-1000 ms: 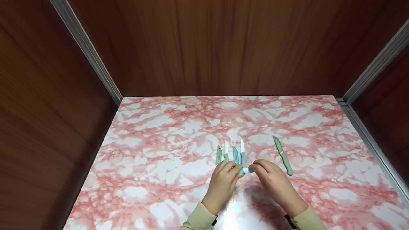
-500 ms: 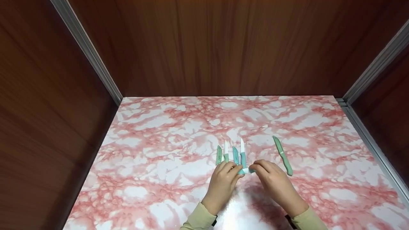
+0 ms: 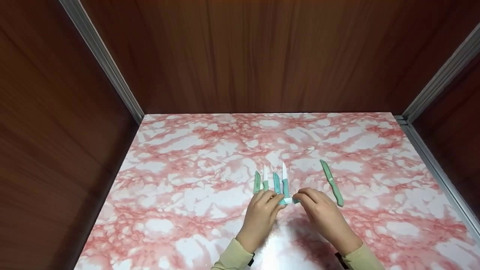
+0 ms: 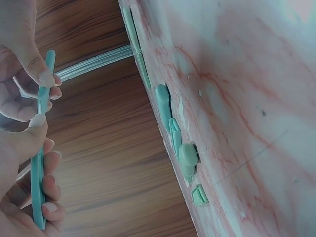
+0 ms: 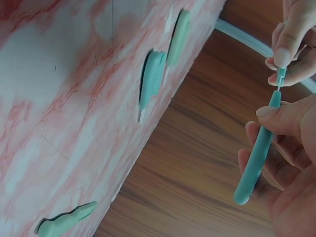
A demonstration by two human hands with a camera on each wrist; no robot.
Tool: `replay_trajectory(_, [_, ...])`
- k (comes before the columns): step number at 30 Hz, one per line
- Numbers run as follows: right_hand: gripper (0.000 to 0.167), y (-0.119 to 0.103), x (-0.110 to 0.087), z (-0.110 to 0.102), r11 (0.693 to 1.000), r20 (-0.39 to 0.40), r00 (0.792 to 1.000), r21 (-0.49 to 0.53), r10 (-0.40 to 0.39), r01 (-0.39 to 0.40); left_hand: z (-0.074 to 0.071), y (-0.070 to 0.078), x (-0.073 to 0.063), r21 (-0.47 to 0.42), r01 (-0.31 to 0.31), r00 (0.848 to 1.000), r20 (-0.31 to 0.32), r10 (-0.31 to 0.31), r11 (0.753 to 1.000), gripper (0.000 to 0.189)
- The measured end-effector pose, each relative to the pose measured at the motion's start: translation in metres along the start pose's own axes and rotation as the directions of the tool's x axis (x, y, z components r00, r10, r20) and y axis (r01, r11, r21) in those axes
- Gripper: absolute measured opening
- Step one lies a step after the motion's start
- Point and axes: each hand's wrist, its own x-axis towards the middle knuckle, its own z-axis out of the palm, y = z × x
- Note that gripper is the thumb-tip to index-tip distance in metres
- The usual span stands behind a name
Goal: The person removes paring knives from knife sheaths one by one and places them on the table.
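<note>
Behind a red-and-white marbled table stands a wood-grain panel flanked by metal strips

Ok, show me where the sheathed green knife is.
In the head view, the sheathed green knife lies on the table, right of centre, just right of the right grip.

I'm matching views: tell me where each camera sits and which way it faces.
Head: on the head, looking forward and down at the table and held knife; left hand, right hand, sleeves show.
Left wrist: on that wrist, facing the held knife and wood panels; both hands show.
Right wrist: on that wrist, facing the same things; both hands show.
Both wrist views share the held knife.
</note>
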Motion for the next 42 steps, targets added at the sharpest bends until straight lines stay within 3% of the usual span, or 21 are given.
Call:
replay_trajectory(35, [0.045, 0.0035, -0.0022, -0.0017, 1.000, -0.025, 1.000, 0.010, -0.005, 0.005, -0.0019, -0.0013, -0.0001, 0.000, -0.011, 1.000, -0.010, 0.011, 1.000, 0.024])
replay_trajectory(42, [0.040, 0.0035, -0.0033, -0.0024, 1.000, -0.021, 1.000, 0.011, 0.009, -0.009, -0.0027, -0.0018, -0.0009, 0.005, -0.017, 1.000, -0.011, 0.017, 1.000, 0.025])
